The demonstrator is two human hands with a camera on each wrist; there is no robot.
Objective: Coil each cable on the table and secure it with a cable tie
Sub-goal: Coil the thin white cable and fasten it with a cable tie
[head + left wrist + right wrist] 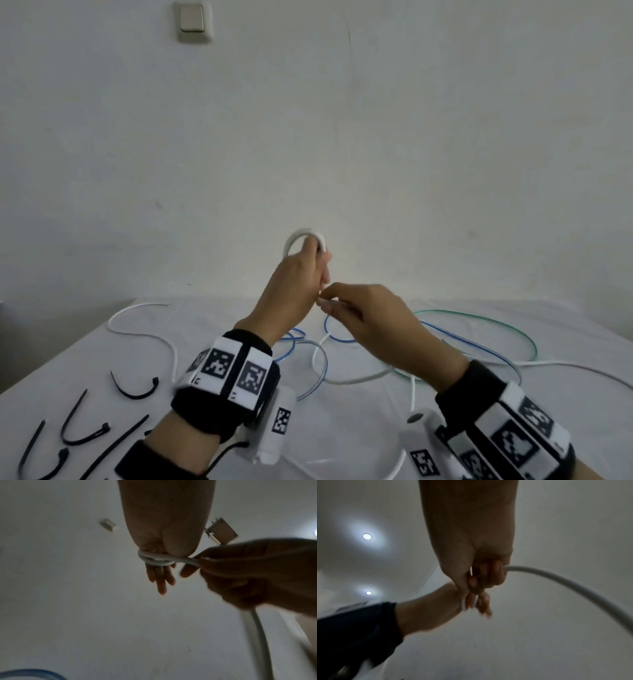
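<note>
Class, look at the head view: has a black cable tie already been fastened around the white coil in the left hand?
No: the white coil in the left hand is bare, and the black cable ties lie on the table.

I see a smooth, matt white cable (304, 237) with a plastic-looking jacket, upper centre of my head view. Lower left, black cable ties (135, 389) look like slightly glossy plastic on a matt white cloth-like table (342, 428).

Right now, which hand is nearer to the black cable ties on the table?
Left. The left hand is raised above the table's middle holding a white cable coil, on the side of the cable ties; the right hand is farther right.
</note>
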